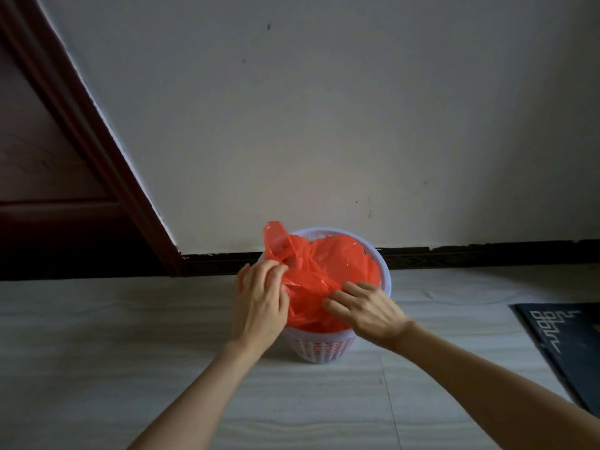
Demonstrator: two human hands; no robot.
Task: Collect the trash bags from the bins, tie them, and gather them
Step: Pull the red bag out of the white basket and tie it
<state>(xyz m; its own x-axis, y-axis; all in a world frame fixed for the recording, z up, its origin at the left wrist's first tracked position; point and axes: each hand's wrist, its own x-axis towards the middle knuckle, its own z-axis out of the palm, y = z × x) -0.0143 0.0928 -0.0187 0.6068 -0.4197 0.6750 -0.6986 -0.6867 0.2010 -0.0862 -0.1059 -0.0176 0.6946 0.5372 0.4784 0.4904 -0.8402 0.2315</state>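
Head view, looking down at the floor (130,336) beside a wall (324,108). A white slotted bin (316,350) stands upright on the pale floor, close to the dark skirting (470,254) at the foot of the wall. An orange bag (328,267) lines the bin and fills its mouth; the plastic is gathered and crumpled toward the centre, and one handle loop (276,237) stands up above the far-left rim. The left hand (261,302) lies over the left rim, its fingers curled into the bag's plastic below that loop, gripping a bunch of it. The right hand (363,308) lies over the near-right rim, knuckles up, its fingers bent and pinching a fold of the bag near the middle. Both forearms reach in from the lower edge of the view. A dark wooden door (48,157) with its frame occupies the left side. A dark mat (565,339) with pale lettering lies on the floor at the right, well apart from the bin.
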